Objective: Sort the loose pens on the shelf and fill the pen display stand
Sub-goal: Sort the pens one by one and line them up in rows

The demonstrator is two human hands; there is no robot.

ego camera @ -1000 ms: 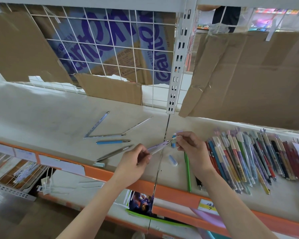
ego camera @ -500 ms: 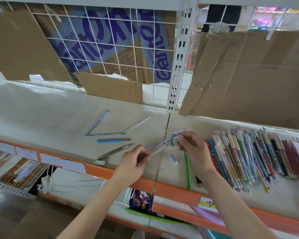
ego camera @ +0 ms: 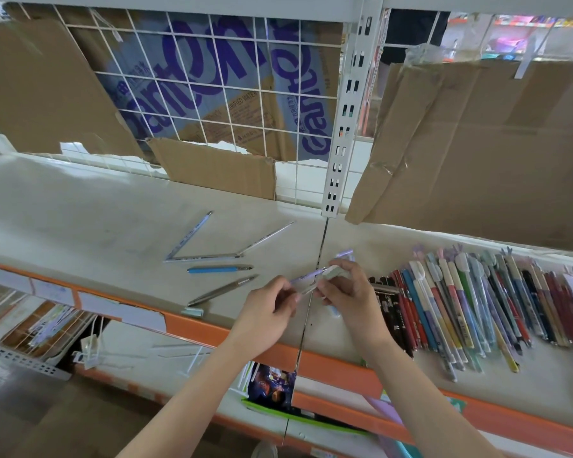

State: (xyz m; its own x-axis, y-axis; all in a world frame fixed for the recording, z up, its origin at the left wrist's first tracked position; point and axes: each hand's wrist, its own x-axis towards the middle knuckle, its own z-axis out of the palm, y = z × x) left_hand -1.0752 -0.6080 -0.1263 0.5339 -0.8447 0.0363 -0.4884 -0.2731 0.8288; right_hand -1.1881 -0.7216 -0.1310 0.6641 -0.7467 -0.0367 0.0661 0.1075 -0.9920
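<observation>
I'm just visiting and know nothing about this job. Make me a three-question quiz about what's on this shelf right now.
1. True or false: the blue pen lies inside the big row of pens.
2. Which grip holds the pale cap? A) left hand B) right hand C) neither
3. Fill in: the front edge of the shelf is coloured ____.

Key
1. False: it lies apart, on the left part of the shelf, near the silver pen.
2. B. The left hand pinches the thin purple pen.
3. Orange.
</observation>
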